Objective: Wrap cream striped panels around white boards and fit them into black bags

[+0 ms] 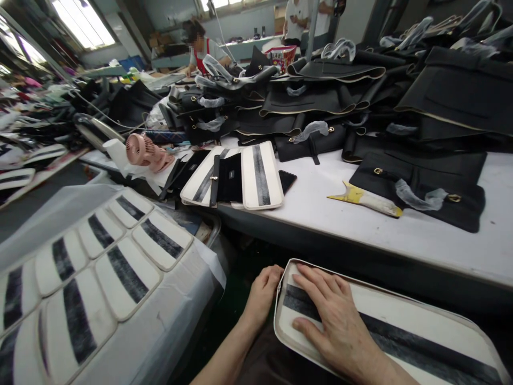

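Observation:
Across my lap lies a long cream bag panel [417, 321] with rounded corners, a raised rim and a dark stripe along its length. My left hand [263, 295] pinches the rim at its near-left end, the fingers bent around the edge and partly hidden. Flat on the panel's face, over the stripe, rests my right hand [334, 310], fingers stretched out and thumb apart. Similar striped panels [124, 272] lie in rows on the plastic-covered surface to my left. Two more striped cream panels [262, 176] sit on the white table, beside a black lined piece [230, 176].
Black bag pieces with wrapped handles [420, 187] are heaped along the white table [316, 219]. A yellow-and-white pointed tool [364, 199] lies near its front edge. A pink fan [146, 152] stands at the left. Farther back, a person [204, 51] leans over a table.

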### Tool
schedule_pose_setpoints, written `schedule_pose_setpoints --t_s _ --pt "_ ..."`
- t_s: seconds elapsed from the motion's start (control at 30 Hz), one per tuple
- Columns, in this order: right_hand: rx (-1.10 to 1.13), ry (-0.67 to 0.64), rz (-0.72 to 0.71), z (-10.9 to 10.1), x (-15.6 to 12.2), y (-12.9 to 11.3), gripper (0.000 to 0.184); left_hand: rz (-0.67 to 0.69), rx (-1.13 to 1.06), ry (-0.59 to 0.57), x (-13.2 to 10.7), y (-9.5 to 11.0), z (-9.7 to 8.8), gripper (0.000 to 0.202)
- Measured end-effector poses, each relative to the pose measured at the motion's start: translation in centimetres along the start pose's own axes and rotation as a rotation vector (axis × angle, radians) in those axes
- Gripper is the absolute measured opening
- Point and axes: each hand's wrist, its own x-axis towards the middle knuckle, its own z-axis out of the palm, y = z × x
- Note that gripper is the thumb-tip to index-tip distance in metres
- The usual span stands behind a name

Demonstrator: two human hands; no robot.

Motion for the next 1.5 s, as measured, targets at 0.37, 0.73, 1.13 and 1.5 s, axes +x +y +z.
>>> schedule_pose_setpoints --t_s 0.37,0.73,1.13,1.5 --pt "-0.129 0.009 -0.091 0.4 -0.4 -0.3 0.048 0.296 0.625 0.08 -3.5 3.2 -0.8 0.029" --pt "-0.032 0.026 -0.005 0.5 -0.4 -0.4 0.039 0.37 0.845 0.061 -4.4 3.1 -0.7 0.018" --pt "0.036 0.037 0.006 0.5 -0.6 -0.2 0.039 0.381 0.815 0.001 -5.4 4.5 -0.4 0.02" --pt "0.115 0.087 0.068 0.7 -0.4 0.0 0.057 -0.127 0.019 -0.181 -2.5 3.7 -2.2 0.034"
